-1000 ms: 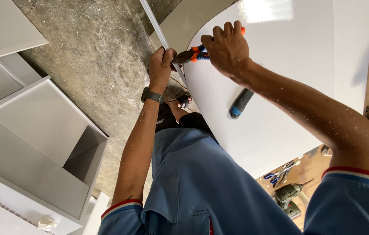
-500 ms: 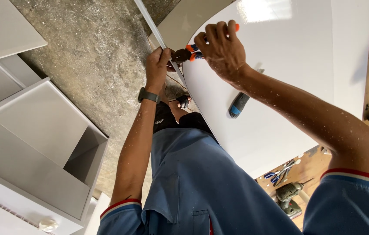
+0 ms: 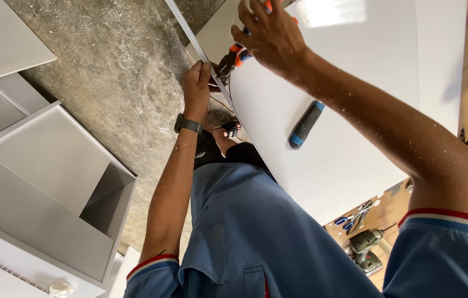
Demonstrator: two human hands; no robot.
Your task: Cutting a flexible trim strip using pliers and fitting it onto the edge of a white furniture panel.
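Left hand (image 3: 197, 88) pinching the thin metal strip (image 3: 192, 34) at the white panel (image 3: 355, 110) edge — unchanged since 0.5 s ago. Right hand (image 3: 269, 36) wrapped around orange-handled pliers (image 3: 233, 59), shifted up toward frame top. Blue-black screwdriver (image 3: 306, 125) lying on panel, unmoved.

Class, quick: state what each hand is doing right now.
Left hand: closed, pinching the thin white strip.
Right hand: closed on the orange-and-blue-handled cutters at the strip.
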